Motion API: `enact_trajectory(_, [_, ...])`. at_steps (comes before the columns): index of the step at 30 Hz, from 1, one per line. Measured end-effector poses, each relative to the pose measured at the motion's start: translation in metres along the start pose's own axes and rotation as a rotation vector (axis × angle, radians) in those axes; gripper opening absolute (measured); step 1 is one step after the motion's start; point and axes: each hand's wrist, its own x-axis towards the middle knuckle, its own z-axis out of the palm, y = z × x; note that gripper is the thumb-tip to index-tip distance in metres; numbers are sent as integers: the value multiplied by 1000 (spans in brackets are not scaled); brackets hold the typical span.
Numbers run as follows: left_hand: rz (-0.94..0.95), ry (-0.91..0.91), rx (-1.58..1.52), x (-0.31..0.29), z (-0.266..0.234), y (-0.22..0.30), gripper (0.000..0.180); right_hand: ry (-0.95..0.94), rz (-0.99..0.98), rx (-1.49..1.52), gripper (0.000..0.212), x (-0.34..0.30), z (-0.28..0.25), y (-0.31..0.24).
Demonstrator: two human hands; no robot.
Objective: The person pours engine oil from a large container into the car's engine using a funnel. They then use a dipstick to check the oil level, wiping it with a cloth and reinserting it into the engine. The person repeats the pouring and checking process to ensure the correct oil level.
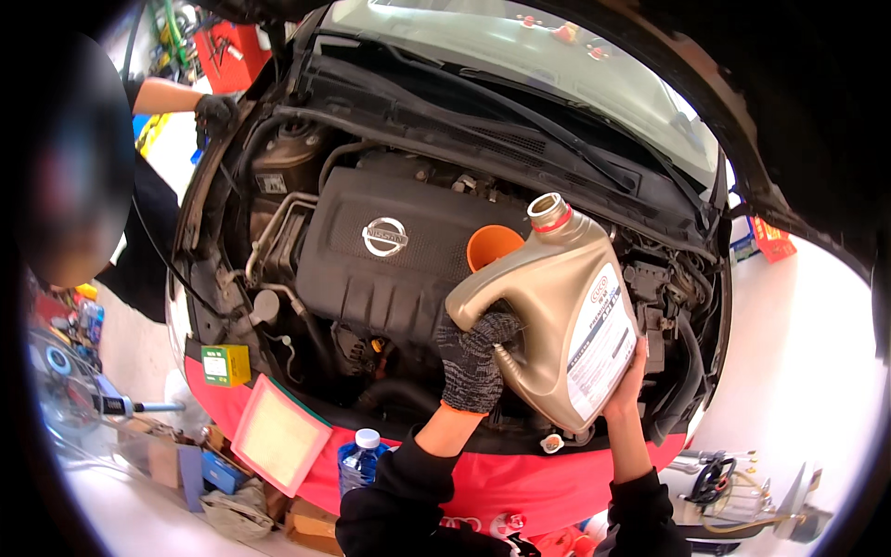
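A gold-coloured oil jug (557,316) with a red ring at its uncapped neck is held up over the engine bay. My left hand (476,362), in a dark grey knit glove with an orange cuff, is wrapped round the jug's handle. Bare, my right hand (631,381) supports the jug's lower right side near its base; most of its fingers are hidden behind the jug. Just left of the jug's neck stands an orange funnel (493,247), partly covered by the jug. The black engine cover (390,278) spreads out to the left of the funnel.
A red fender cover (408,487) drapes the car's front edge. On it lie an air filter (278,434), a small green-yellow box (225,365) and a bottle with a white cap (362,461). At the left, another person's gloved hand (216,111) rests by the fender. The raised hood (789,121) arches overhead.
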Motion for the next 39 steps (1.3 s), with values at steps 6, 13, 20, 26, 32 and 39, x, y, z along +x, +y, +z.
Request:
enact_trajectory(6, [72, -150, 84, 1, 22, 31, 22, -63, 109, 175, 67, -15, 19, 5])
enact_trajectory(13, [86, -365, 238, -2, 69, 87, 36, -198, 146, 158, 54, -56, 13, -2])
enact_trajectory(20, [86, -565, 362, 31, 75, 148, 29, -227, 315, 152, 37, -172, -55, 45])
enact_trajectory(26, [14, -298, 492, 11, 128, 135, 36, -25, 306, 223, 25, -257, -154, 90])
enact_trajectory(32, [16, -604, 701, 50, 115, 192, 32, 92, 221, 266, 21, -305, -178, 99])
enact_trajectory(39, [337, -579, 807, -12, 142, 201, 26, 236, 217, 195, 20, -323, -205, 88])
